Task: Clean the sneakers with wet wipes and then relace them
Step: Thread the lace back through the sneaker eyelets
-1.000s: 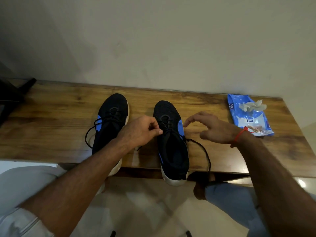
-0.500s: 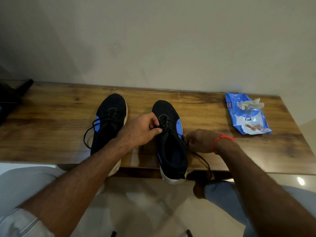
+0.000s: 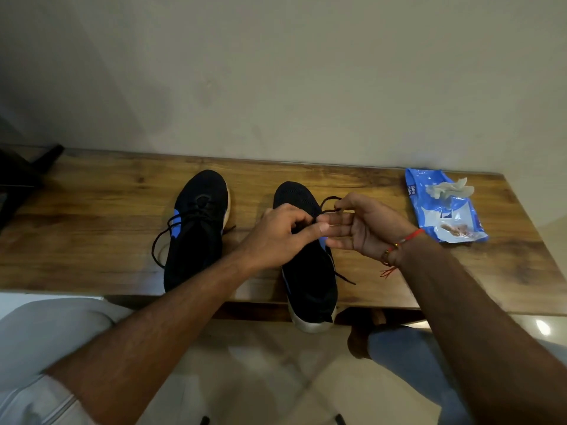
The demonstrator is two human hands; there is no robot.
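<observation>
Two black sneakers with blue patches and white soles stand toes-away on the wooden table [image 3: 92, 240]. The left sneaker [image 3: 196, 234] has its lace threaded, with loops hanging off its left side. Above the middle of the right sneaker [image 3: 310, 283] my left hand [image 3: 279, 237] pinches the black lace at the eyelets. My right hand [image 3: 365, 228] pinches the lace's free end [image 3: 329, 200] between thumb and forefinger, lifted over the toe, other fingers stretched toward the left hand. Another bit of lace trails off the shoe's right side.
A blue wet-wipe pack [image 3: 445, 210] with a crumpled wipe [image 3: 449, 190] on top lies at the table's right end. A dark object [image 3: 21, 173] sits at the far left edge. The right sneaker's heel overhangs the table's front edge above my knees. A wall runs behind the table.
My right hand rose from the table beside the right sneaker, carrying the lace end up over the toe toward my left hand. The left hand shifted slightly right over the eyelets.
</observation>
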